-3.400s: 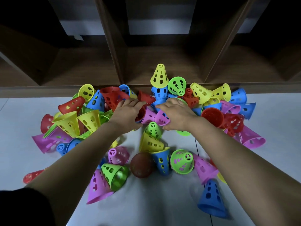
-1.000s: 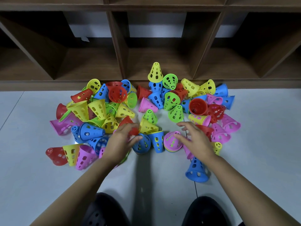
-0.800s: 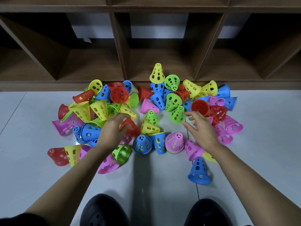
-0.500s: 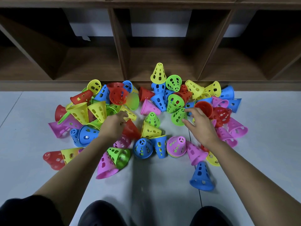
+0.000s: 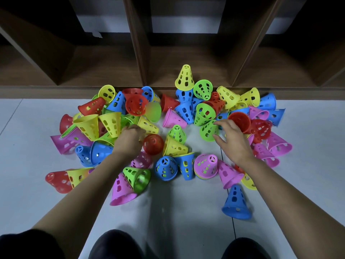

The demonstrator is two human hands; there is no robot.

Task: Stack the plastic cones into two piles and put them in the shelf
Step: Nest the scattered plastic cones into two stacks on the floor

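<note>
On the floor before me my left hand curled beside a red cone, grip unclear; my right hand spread open at a green cone. Beyond the scattered cones stood the shelf.

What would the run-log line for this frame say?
stage: sorting, no piles in shelf | left hand: beside red cone, grip unclear | right hand: open, at green cone | cones scattered on floor
</note>
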